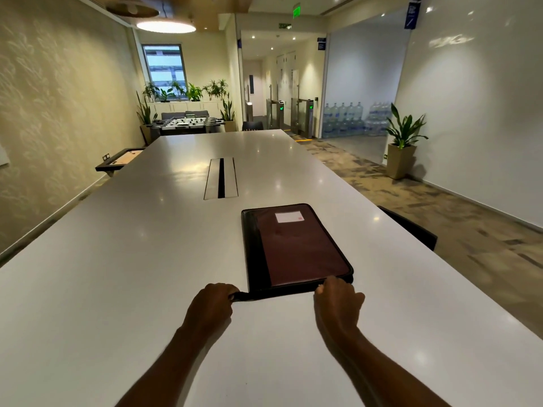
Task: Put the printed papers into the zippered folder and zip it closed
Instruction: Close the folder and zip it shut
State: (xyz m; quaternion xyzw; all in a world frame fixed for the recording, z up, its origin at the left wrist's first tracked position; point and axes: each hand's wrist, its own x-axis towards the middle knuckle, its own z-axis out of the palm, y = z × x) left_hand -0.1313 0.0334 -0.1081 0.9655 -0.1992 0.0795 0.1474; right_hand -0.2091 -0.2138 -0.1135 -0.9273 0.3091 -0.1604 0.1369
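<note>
Folder (296, 248) lies shut on the desk (147, 259); no papers visible. Left hand (213, 302) pinches its tab, right hand (336, 298) grips the near edge, probably finishing the zip.

A long white worktop (147, 245) is filling the room; a potted plant (404, 142) is standing near stacked water bottles (352, 118).

Both bare forearms reach forward, the left hand (212, 301) curled into a closed pinch, the right hand (336, 301) clenched knuckles-up.
</note>
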